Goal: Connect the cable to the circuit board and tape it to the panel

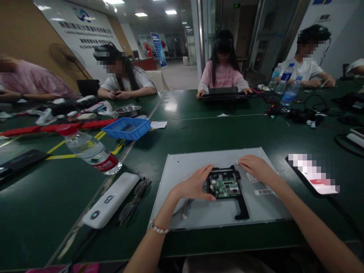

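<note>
From my remote view, the black plastic frame with a green circuit board lies on the grey metal panel, long axis near-to-far, between my hands. My left hand spreads open against its left edge; my right hand pinches beside its far-right corner, contents unclear.

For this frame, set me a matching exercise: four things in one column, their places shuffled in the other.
1. Green circuit board
2. Long white plastic device
3. Blue plastic tray
4. Lit-screen phone

A. Beside the thin-framed glasses
B. Right of the flat grey panel
C. Inside the black plastic frame
D. Next to a white paper slip

Pairs: 1-C, 2-A, 3-D, 4-B
</note>
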`<state>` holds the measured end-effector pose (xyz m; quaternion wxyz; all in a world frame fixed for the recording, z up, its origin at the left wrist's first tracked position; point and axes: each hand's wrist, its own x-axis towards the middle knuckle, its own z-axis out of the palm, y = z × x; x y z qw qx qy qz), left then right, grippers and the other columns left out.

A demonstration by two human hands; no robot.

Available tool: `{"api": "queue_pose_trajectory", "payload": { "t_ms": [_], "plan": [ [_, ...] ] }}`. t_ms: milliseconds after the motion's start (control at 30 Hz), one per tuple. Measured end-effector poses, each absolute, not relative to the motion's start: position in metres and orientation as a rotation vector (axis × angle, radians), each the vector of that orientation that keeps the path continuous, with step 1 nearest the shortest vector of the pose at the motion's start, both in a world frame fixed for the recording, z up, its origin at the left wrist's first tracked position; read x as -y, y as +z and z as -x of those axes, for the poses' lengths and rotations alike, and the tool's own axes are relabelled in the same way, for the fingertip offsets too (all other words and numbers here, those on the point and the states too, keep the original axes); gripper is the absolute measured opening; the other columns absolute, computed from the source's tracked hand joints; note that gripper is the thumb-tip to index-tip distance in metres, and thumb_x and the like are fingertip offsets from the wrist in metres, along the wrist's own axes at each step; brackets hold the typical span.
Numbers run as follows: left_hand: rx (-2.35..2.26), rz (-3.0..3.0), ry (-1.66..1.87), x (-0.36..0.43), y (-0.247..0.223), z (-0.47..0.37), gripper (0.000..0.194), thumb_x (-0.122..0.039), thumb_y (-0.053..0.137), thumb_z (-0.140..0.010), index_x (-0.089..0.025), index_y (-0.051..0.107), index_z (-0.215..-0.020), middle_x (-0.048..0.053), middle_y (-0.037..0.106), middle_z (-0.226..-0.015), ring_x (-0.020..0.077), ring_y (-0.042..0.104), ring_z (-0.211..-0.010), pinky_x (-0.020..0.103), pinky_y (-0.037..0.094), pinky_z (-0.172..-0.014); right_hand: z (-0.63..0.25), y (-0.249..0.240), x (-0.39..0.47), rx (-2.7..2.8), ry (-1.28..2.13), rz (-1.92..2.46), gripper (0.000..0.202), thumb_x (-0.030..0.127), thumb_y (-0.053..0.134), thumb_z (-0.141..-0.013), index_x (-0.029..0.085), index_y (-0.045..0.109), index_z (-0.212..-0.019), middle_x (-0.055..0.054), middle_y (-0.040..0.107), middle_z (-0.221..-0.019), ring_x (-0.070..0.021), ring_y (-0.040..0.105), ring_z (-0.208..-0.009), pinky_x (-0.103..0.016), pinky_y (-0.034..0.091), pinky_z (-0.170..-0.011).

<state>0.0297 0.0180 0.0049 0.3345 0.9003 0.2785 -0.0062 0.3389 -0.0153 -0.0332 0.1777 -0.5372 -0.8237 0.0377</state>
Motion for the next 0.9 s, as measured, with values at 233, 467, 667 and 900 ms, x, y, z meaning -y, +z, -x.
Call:
{"api": "queue_pose_trajectory", "payload": {
  "t_ms": [233,467,667,900],
  "plan": [
    [-0.757,-2.316,-0.027,-0.0223,0.0053,-0.0272,0.119,-0.068,0.067,-0.065,-0.018,0.002,-0.151,0.015,0.007,-0.156,0.0356,0.010,-0.143,0.048,0.015,-0.116,-0.3418,-0.0376,0.0142,2.363,0.084,1.499,0.024,0.018,0.049,-0.091,0.017,0.067,-0.107,-0.009,0.069,-0.109,-0.0240,0.062,-0.103,-0.041,0.050,-0.090],
    [-0.746,-2.306,-0.006,-0.0227,0.0093,-0.0296,0.118,-0.063,0.071,-0.063,-0.019,0.005,-0.151,0.015,0.011,-0.156,0.0356,0.013,-0.142,0.049,0.017,-0.115,-0.3396,-0.0325,0.0161,2.329,0.137,1.517,0.025,0.015,0.049,-0.090,0.017,0.066,-0.107,-0.009,0.069,-0.109,-0.0235,0.062,-0.102,-0.040,0.051,-0.090],
    [-0.738,-2.309,0.017,-0.0225,0.0068,-0.0289,0.117,-0.063,0.070,-0.064,-0.020,0.004,-0.151,0.016,0.012,-0.155,0.0368,0.013,-0.141,0.052,0.018,-0.114,-0.3396,-0.0345,0.0171,2.286,0.164,1.524,0.024,0.017,0.049,-0.091,0.019,0.067,-0.107,-0.008,0.069,-0.109,-0.0234,0.062,-0.102,-0.040,0.051,-0.089],
    [-0.740,-2.347,0.017,-0.0219,-0.0003,-0.0293,0.120,-0.067,0.069,-0.063,-0.017,0.005,-0.150,0.017,0.012,-0.155,0.0365,0.013,-0.141,0.050,0.018,-0.115,-0.3431,-0.0387,0.0166,2.251,0.184,1.526,0.023,0.019,0.049,-0.091,0.021,0.068,-0.102,-0.006,0.069,-0.107,-0.0222,0.063,-0.100,-0.038,0.049,-0.090]
  ]
}}
